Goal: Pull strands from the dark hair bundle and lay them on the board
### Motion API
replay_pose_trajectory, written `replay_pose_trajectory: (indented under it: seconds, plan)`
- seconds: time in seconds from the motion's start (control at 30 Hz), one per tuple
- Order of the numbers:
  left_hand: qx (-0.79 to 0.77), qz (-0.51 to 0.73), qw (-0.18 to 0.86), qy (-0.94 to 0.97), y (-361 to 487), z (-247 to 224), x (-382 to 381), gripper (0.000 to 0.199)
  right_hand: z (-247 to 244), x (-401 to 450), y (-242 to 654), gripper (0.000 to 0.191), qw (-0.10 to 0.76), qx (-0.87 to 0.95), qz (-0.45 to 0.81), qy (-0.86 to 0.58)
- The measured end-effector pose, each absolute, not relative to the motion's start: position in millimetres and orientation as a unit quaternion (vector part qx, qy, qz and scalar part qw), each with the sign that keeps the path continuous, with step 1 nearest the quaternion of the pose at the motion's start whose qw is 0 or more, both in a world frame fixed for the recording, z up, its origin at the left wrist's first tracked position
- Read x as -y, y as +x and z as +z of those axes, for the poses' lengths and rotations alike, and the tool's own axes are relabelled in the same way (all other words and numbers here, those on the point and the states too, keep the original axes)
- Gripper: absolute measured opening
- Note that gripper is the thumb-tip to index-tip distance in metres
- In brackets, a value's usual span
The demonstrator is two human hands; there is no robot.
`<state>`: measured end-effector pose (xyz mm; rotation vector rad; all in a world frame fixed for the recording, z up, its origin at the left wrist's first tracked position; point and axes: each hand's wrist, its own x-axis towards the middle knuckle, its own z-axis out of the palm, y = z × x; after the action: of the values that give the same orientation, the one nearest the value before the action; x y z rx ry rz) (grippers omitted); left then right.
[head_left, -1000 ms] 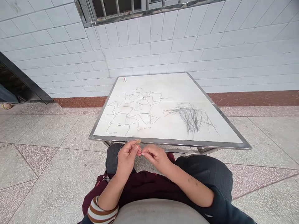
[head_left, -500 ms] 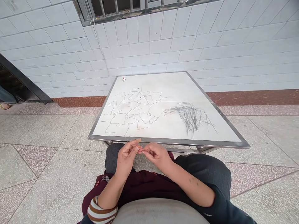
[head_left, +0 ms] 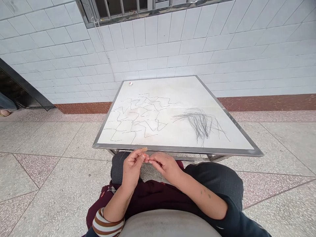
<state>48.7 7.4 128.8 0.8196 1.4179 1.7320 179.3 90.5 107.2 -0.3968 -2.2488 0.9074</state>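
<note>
Left hand (head_left: 132, 164), right hand (head_left: 168, 166) barely shift, seemingly pinching thin dark wire (head_left: 125, 151) before the white metal-rimmed table (head_left: 182, 89).
Table-left, dark bent wires (head_left: 132, 122) look done; table-right, dark heaped wires (head_left: 200, 125) remain.

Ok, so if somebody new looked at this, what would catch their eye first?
Probably the dark tangle of thin strands on the right side of the white table, with bent, zigzag strands spread over its left side. Next, the left hand and right hand, fingertips pinched close together just in front of the near edge, with a fine strand trailing by the left one.
</note>
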Motion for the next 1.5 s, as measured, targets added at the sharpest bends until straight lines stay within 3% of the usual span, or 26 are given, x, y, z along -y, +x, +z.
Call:
replay_pose_trajectory:
  seconds: [0.23, 0.43, 0.7, 0.93, 1.2, 1.5]
  plan:
    - [-0.572, 0.648, 0.367, 0.342, 45.3, 130.8, -5.0, 0.025, 106.2, -89.7, 177.7, 0.014, 0.336, 0.862, 0.345, -0.159]
    - [-0.545, 0.671, 0.373, 0.336, 48.2, 130.4, -6.5, 0.022, 107.6, -87.3, 175.8, 0.008, 0.311, 0.825, 0.416, -0.224]
    - [-0.535, 0.689, 0.370, 0.320, 48.5, 127.7, -7.6, 0.018, 107.2, -85.4, 175.4, 0.009, 0.360, 0.834, 0.355, -0.223]
    - [-0.507, 0.702, 0.375, 0.330, 47.8, 123.6, -6.5, 0.016, 111.0, -85.2, 176.8, 0.005, 0.312, 0.805, 0.454, -0.220]
    - [-0.528, 0.676, 0.385, 0.340, 47.2, 130.9, -2.9, 0.021, 109.8, -87.4, 176.4, 0.013, 0.392, 0.874, 0.252, -0.136]
    - [-0.548, 0.650, 0.417, 0.322, 41.9, 136.2, 2.0, 0.025, 126.0, -99.2, 190.0, 0.023, 0.294, 0.953, 0.070, -0.031]
